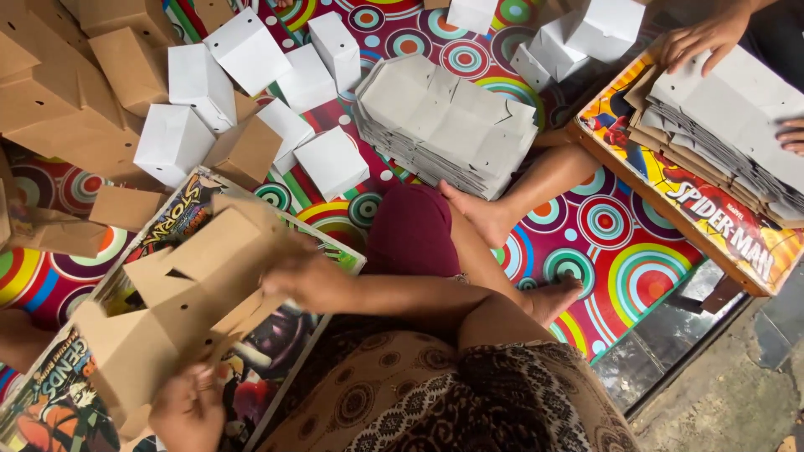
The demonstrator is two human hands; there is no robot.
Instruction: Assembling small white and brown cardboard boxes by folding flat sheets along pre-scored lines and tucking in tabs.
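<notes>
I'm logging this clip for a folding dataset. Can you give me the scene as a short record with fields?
left hand: grips lower edge of the brown cardboard box blank
right hand: on blank's upper right part
under blank: colourful printed board
nearby: stack of flat grey blanks, folded white boxes
floor: circle-patterned mat
other person: hand on another stack

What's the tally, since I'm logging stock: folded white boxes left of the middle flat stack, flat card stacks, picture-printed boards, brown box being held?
Folded white card boxes: 7
Stacks of flat unfolded card: 2
Picture-printed boards: 2
Brown card box in the hands: 1
Total: 12
</notes>
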